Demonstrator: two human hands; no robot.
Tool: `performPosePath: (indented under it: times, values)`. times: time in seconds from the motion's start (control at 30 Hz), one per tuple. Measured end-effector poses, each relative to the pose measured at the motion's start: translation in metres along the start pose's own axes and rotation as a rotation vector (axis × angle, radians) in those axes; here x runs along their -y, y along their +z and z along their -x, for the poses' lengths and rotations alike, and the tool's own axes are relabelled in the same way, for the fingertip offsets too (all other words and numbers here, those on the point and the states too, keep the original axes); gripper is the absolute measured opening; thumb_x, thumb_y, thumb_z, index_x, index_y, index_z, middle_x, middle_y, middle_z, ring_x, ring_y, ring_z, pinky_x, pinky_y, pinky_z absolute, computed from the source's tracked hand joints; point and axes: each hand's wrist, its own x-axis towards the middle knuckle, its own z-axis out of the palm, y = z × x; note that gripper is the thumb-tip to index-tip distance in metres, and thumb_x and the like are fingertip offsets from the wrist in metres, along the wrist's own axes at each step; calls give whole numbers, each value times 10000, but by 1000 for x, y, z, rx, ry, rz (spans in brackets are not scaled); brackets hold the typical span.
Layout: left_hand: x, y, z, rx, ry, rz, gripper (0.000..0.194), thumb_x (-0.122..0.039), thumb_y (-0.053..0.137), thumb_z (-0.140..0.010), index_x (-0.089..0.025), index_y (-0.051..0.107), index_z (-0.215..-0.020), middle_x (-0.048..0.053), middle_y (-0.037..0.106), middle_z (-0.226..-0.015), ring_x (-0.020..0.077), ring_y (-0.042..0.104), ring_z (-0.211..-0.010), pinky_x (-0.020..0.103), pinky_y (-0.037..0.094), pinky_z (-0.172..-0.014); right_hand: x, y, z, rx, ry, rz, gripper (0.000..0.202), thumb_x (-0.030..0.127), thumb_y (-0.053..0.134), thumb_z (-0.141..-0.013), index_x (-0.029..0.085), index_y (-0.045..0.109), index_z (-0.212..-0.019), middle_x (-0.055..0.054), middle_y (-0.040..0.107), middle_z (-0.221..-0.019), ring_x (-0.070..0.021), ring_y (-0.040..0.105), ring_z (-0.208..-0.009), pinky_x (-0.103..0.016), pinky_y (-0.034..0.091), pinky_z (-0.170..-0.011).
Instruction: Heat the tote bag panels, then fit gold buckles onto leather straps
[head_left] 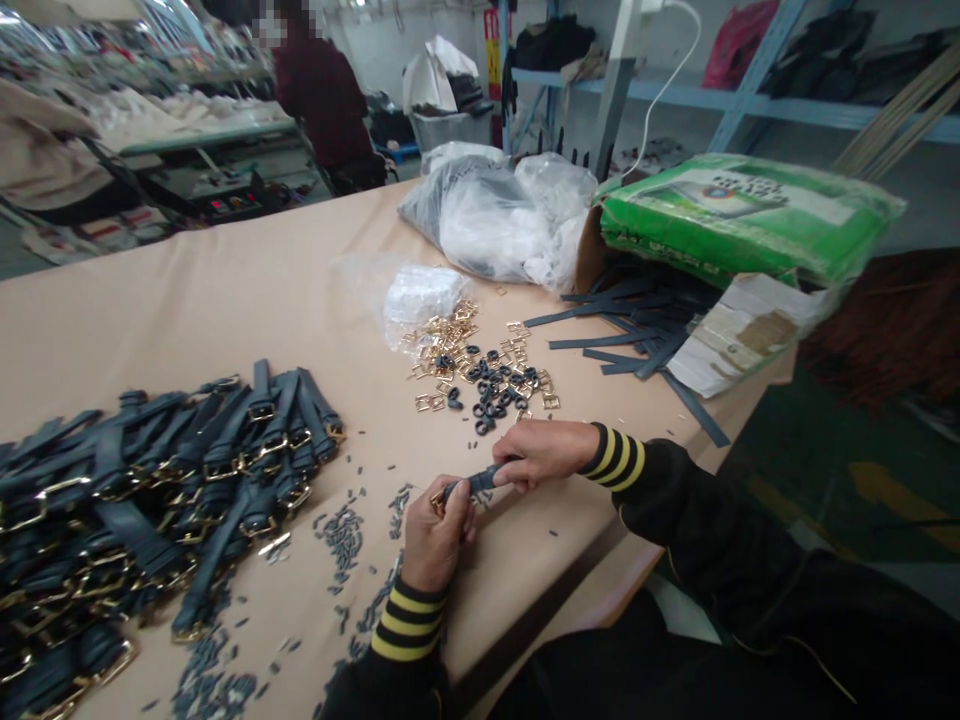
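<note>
A short dark blue leather strap (pixel 482 480) is stretched between my two hands above the table's near edge. My left hand (pixel 439 530) pinches its buckle end, where a bit of gold metal shows by the fingers. The fingers of my right hand (pixel 540 457) close on the strap's other end. Just beyond my hands lie dark leather loops (pixel 495 390) and gold buckles (pixel 450 335) in a loose heap. Left of my left hand, small dark offcuts (pixel 341 538) are scattered over the table.
A large pile of buckled straps (pixel 225 450) covers the table's left side. Loose strips (pixel 622 325) spill from a green box (pixel 750 215) at the right. Plastic bags (pixel 495 215) stand at the back. A person (pixel 322 95) sits beyond the brown table (pixel 247 285).
</note>
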Motion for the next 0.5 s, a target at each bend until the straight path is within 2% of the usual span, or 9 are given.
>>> performPosePath:
  times: [0.07,0.2,0.27,0.37,0.5]
  values:
    - [1,-1,-1,57,-7,-17,279,-428,508,-801,-170,471,-701,-68,422,-451,60,373,-364,178,311,-364,0,5,-4,3,15,-116,178,165,514,-842,120,557,-675,2,616,-565,-82,559,-493,-172,401,-512]
    - [3,-5,-2,62,-15,-116,259,-421,498,-802,-176,484,-720,-60,453,-459,67,381,-373,179,307,-381,0,13,-7,41,51,-281,184,109,462,-833,124,523,-660,-6,620,-607,-80,559,-487,-172,423,-490]
    - [2,-5,-1,67,-8,-184,247,-415,495,-800,-178,495,-730,-58,454,-453,73,380,-376,182,301,-387,-1,15,-6,45,41,-274,187,71,443,-819,117,532,-661,-5,618,-617,-72,537,-474,-168,408,-479]
    - [-2,-4,0,77,41,-305,224,-390,489,-801,-178,512,-735,-55,445,-470,75,371,-402,188,298,-412,-7,18,-4,-39,-26,-168,171,43,485,-785,107,564,-647,14,596,-575,-60,486,-472,-161,364,-486]
    - [-8,-2,0,70,114,-415,213,-363,477,-801,-173,526,-719,-47,430,-500,84,374,-447,198,302,-443,-15,27,-6,-132,-45,-154,178,140,528,-806,105,574,-638,35,540,-513,-53,419,-439,-162,306,-447]
